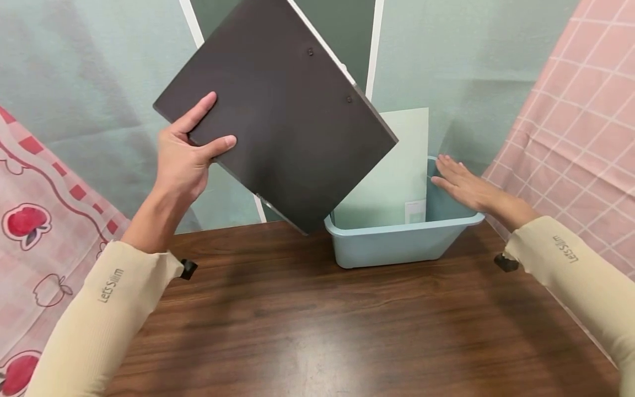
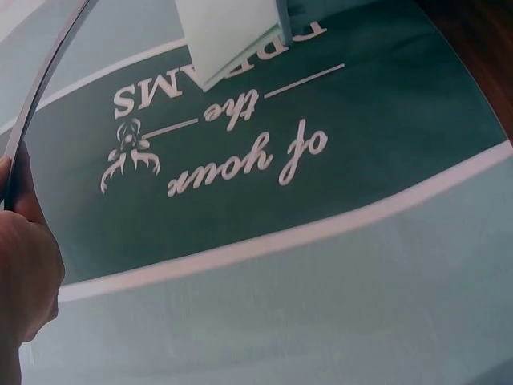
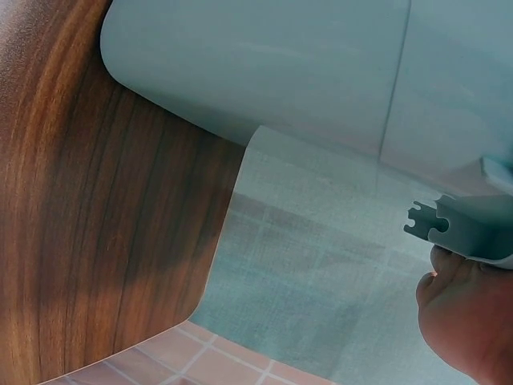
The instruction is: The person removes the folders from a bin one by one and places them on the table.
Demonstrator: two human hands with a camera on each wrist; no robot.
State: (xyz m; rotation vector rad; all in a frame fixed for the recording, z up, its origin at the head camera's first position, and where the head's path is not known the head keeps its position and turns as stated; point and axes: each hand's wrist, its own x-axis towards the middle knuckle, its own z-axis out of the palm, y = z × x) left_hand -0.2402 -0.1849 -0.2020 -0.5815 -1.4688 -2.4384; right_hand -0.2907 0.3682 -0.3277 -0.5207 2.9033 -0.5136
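In the head view, my left hand [image 1: 186, 149] pinches a dark grey flat folder [image 1: 278, 110] near its left edge, thumb and a finger on the near face. The folder is tilted, its lowest corner close to a light blue plastic bin [image 1: 387, 245]. Two small rivets show near its right edge. The left wrist view has the folder edge-on, with the left hand [image 2: 28, 265] beside it. A pale green folder [image 1: 392, 160] with a white label stands in the bin. My right hand [image 1: 461, 182], fingers straight, rests at the bin's right rim.
The bin stands on a brown wood-grain table [image 1: 307, 314] towards the back. Behind it hangs a pale green cloth [image 1: 446, 66] with a dark green panel. A pink checked cloth [image 1: 585, 110] borders the right side, an apple-print cloth [image 1: 44, 231] the left.
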